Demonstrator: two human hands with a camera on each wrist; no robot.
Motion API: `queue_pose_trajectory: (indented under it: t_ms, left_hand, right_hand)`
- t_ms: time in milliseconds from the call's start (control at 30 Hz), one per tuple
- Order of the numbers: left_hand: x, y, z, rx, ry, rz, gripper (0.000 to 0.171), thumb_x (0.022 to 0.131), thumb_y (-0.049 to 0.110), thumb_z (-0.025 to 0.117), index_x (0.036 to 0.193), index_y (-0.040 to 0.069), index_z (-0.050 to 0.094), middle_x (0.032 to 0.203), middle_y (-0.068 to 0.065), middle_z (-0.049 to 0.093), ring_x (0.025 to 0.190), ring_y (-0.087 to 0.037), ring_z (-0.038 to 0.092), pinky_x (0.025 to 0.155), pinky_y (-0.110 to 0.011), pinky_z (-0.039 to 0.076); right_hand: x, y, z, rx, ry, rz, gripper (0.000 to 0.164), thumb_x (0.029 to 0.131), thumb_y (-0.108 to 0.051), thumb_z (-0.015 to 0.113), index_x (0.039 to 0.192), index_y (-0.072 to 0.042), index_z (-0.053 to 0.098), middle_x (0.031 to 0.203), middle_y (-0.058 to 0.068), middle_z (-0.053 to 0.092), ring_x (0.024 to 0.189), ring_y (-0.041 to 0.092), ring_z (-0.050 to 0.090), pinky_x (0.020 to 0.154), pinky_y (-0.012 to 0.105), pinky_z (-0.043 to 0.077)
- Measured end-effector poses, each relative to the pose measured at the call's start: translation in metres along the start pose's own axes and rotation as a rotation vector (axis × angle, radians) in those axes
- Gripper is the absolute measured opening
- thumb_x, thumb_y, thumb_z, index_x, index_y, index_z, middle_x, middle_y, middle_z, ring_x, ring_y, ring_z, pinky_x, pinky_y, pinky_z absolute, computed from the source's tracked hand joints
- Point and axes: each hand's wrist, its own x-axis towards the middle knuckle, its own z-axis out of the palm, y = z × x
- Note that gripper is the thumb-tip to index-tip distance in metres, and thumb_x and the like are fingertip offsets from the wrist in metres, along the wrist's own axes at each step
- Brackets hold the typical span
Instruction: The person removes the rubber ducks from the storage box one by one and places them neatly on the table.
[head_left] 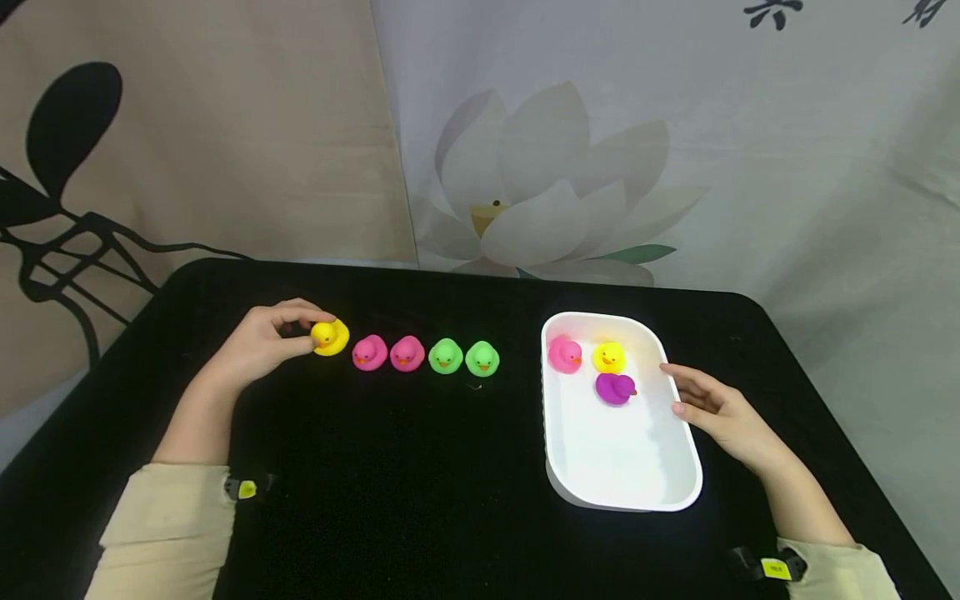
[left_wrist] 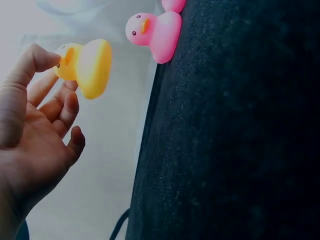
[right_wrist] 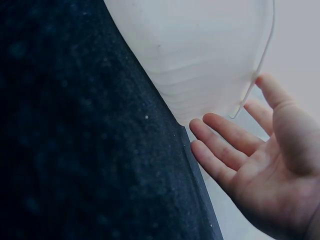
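My left hand [head_left: 266,337] pinches a yellow rubber duck [head_left: 331,337] between thumb and fingers, at the left end of a row. In the left wrist view this duck [left_wrist: 95,70] hangs above the black cloth. Along the row sit two pink ducks [head_left: 370,353] and two green ducks [head_left: 446,357]. On the right, my right hand [head_left: 723,417] rests its fingertips at the side of a white tray [head_left: 622,458], fingers extended. Inside the tray are a pink duck [head_left: 565,355], a yellow duck [head_left: 609,357] and a purple duck [head_left: 615,388].
A black cloth [head_left: 375,483] covers the table, whose far edge runs just behind the ducks and tray. Behind it hangs a pale curtain [head_left: 300,167] printed with a lotus flower and dark plant shapes.
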Motion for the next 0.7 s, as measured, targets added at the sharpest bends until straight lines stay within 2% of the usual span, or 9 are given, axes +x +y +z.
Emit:
queue_pose_trajectory:
  t_ms: [167, 500, 700]
  left_hand:
    - [0.0, -0.009, -0.001, -0.01, -0.039, -0.003, 0.033, 0.089, 0.011, 0.064, 0.122, 0.005, 0.062, 0.122, -0.012, 0.054, 0.111, -0.028, 0.043, 0.087, -0.049, 0.035]
    - [0.001, -0.021, 0.002, -0.026, -0.061, -0.007, 0.032, 0.09, 0.009, 0.063, 0.122, 0.003, 0.061, 0.124, -0.015, 0.053, 0.11, -0.029, 0.044, 0.085, -0.047, 0.037]
    - [0.002, -0.027, 0.002, -0.026, -0.083, -0.028, 0.034, 0.09, 0.009, 0.062, 0.123, 0.003, 0.06, 0.126, -0.017, 0.053, 0.113, -0.032, 0.043, 0.086, -0.047, 0.036]
  right_hand:
    - [0.0, 0.002, 0.0, -0.008, 0.003, 0.005, 0.049, 0.093, -0.008, 0.062, 0.139, 0.0, 0.045, 0.129, 0.027, 0.052, 0.103, 0.001, 0.058, 0.079, 0.023, 0.05]
    - [-0.001, 0.006, 0.0, -0.026, 0.007, 0.011, 0.049, 0.094, -0.01, 0.061, 0.139, 0.0, 0.045, 0.129, 0.027, 0.051, 0.103, -0.002, 0.057, 0.079, 0.024, 0.05]
    - [0.0, 0.004, 0.001, 0.003, 0.003, -0.011, 0.05, 0.092, -0.005, 0.062, 0.139, 0.001, 0.044, 0.129, 0.027, 0.052, 0.102, 0.0, 0.058, 0.078, 0.023, 0.05]
